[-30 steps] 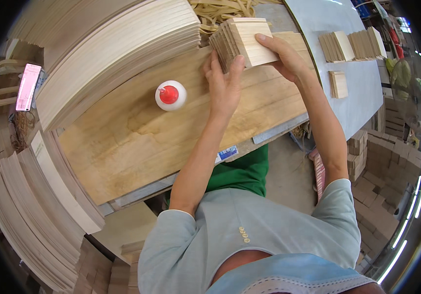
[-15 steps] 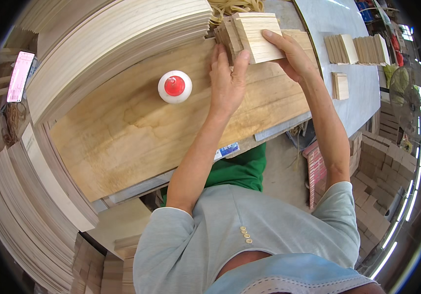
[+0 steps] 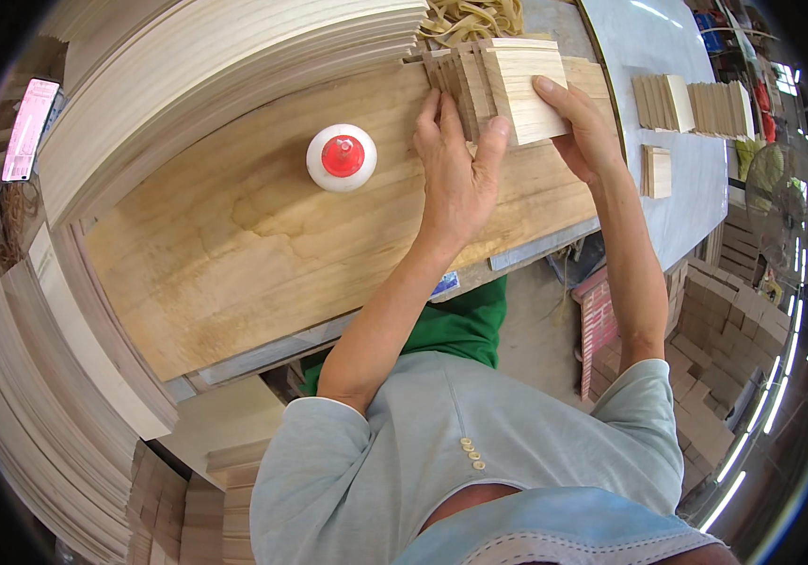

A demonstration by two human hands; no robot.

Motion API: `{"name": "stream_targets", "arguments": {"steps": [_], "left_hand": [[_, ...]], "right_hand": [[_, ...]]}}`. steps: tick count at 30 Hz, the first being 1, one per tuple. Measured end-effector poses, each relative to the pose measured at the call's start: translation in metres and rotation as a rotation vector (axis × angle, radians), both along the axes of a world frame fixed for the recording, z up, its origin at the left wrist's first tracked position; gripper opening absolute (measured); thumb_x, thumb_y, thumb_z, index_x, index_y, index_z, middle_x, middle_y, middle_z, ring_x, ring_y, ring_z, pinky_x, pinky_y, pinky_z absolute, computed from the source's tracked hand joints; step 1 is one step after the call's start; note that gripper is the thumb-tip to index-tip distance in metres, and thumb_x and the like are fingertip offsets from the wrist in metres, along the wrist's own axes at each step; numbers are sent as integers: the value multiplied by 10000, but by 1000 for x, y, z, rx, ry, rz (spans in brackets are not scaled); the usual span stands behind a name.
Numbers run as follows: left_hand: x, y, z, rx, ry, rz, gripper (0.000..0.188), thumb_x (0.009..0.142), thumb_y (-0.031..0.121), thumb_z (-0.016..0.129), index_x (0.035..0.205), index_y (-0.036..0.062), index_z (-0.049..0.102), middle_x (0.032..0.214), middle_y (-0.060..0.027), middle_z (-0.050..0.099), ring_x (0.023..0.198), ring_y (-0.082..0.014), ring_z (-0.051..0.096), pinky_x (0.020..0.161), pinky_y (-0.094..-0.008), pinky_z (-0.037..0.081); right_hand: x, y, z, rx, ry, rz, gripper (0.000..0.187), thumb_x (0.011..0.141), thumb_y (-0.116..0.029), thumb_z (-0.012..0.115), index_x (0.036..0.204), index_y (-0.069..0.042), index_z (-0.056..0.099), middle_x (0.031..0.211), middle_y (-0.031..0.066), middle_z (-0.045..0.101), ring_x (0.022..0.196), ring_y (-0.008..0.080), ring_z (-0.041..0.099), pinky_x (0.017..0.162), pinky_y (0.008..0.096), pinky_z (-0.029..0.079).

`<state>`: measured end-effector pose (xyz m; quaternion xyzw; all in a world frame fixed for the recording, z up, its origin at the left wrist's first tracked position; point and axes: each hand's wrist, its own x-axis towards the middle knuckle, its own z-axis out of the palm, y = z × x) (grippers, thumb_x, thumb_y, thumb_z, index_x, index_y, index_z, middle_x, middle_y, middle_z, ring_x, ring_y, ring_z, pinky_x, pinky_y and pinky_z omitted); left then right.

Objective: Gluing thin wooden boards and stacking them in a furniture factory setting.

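Observation:
Both hands are around a stack of small square wooden boards [image 3: 526,89] above the far right part of the wooden work board [image 3: 328,264]. My right hand [image 3: 587,132] grips the stack's right side, its thumb on the pale front face and its other fingers behind. My left hand [image 3: 458,165] is closed against the stack's left and lower edge, thumb at the front corner and fingers along the side. Several boards sit unevenly behind the front one. To the left of my hands stands a white bottle with a red cap [image 3: 342,156].
Long stacked wooden planks [image 3: 234,85] line the far left. Tan rubber bands [image 3: 472,21] lie behind the boards. On the grey table [image 3: 648,42] at right stand more small board stacks [image 3: 663,102] and a smaller one [image 3: 656,171]. Wooden blocks [image 3: 719,320] are piled at lower right.
The stack stays between my hands, with more of its left-hand boards showing. The whole view has shifted slightly; the bottle stands in the same spot on the board.

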<state>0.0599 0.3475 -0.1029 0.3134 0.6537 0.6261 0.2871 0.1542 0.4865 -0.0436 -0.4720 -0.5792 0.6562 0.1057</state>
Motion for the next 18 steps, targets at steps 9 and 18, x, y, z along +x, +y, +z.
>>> {"name": "stream_targets", "arguments": {"steps": [9, 18], "left_hand": [[0, -4, 3, -102, 6, -41, 736, 969, 480, 420, 1357, -141, 349, 1395, -313, 318, 1283, -416, 297, 1104, -447, 206], [3, -6, 4, -79, 28, -31, 722, 967, 464, 437, 1347, -146, 364, 1389, -292, 323, 1279, -403, 288, 1102, -445, 214]], "right_hand": [[-2, -13, 6, 28, 1, -71, 657, 866, -421, 655, 1283, 58, 483, 1178, 135, 589, 1104, 171, 546, 960, 301, 403], [4, -17, 6, 28, 7, -95, 651, 867, -422, 653, 1275, 59, 491, 1175, 149, 594, 1107, 184, 551, 960, 299, 403]]}}
